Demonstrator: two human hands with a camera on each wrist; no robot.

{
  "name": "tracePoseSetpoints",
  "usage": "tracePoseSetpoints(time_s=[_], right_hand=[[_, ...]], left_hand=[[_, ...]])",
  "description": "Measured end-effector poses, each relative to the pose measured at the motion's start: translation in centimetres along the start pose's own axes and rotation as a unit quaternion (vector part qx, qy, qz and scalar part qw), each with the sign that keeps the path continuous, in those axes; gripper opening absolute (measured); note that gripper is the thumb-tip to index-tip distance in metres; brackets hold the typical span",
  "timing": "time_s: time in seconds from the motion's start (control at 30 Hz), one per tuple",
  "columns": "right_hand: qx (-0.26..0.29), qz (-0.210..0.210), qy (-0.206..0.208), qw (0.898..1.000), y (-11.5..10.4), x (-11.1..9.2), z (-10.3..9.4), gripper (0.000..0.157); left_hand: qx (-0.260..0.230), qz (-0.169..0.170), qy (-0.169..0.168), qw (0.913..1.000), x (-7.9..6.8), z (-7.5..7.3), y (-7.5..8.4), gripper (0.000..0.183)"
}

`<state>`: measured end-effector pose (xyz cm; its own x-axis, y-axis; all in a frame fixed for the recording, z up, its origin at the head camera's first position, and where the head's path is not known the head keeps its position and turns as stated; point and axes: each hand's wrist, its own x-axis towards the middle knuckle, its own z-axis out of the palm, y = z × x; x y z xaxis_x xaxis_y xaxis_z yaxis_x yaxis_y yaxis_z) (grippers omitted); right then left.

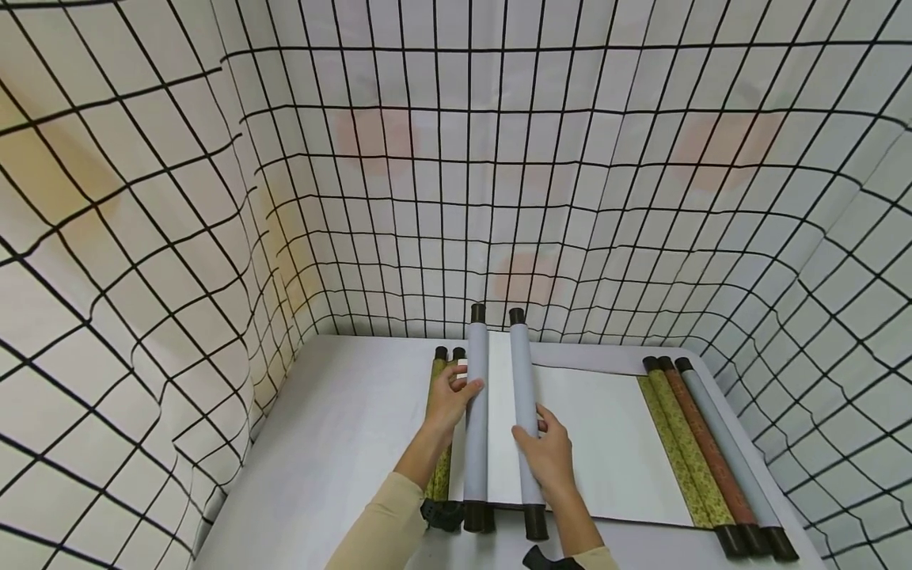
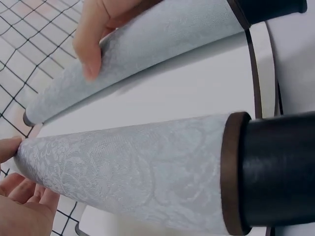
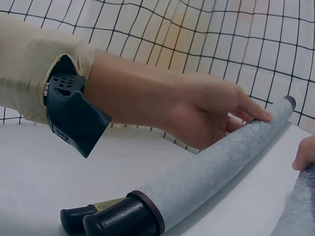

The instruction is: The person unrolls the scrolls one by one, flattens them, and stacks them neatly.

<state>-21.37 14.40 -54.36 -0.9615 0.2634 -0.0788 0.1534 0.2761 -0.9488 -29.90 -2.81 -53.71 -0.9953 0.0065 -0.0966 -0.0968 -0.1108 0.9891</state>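
Observation:
A hanging scroll with grey-blue patterned rolls and dark end knobs lies partly unrolled, a white strip of paper [image 1: 503,412] showing between its two rolls. My left hand [image 1: 449,400] grips the left roll [image 1: 476,443] around its upper half. In the left wrist view, the thumb of that hand [image 2: 22,206] lies at the roll's far end, with the other fingers beneath. My right hand [image 1: 550,451] holds the right roll [image 1: 523,380], thumb on its near side and fingers curled round the other. In the right wrist view, only a bit of the right hand [image 3: 305,152] shows.
Olive patterned rolls [image 1: 442,467] lie just left of the scroll. A wide white sheet [image 1: 606,443] stretches right, towards more olive rolls [image 1: 684,443], a reddish-brown roll [image 1: 712,443] and another grey-blue roll [image 1: 734,443]. Black wire mesh [image 1: 469,198] surrounds the white table [image 1: 321,443].

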Motion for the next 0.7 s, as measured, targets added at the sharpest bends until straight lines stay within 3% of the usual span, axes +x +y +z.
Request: tracePoseSetpoints(time_s=[0.3,0.53,0.7], right_hand=[[-0.023,-0.003,0.002,1.000,-0.19,0.00,-0.12,0.062],[-0.056,-0.031,0.010,0.998,0.08,0.19,0.14,0.081],[-0.066,-0.047,0.012,0.997,-0.02,0.47,-0.14,0.079]], left_hand=[[-0.021,0.002,0.000,0.9998,0.03,-0.16,0.19,0.044],[-0.011,0.013,-0.002,0.9998,-0.08,-0.30,0.38,0.047],[-0.008,0.019,-0.010,0.9997,-0.02,-0.55,0.66,0.049]])
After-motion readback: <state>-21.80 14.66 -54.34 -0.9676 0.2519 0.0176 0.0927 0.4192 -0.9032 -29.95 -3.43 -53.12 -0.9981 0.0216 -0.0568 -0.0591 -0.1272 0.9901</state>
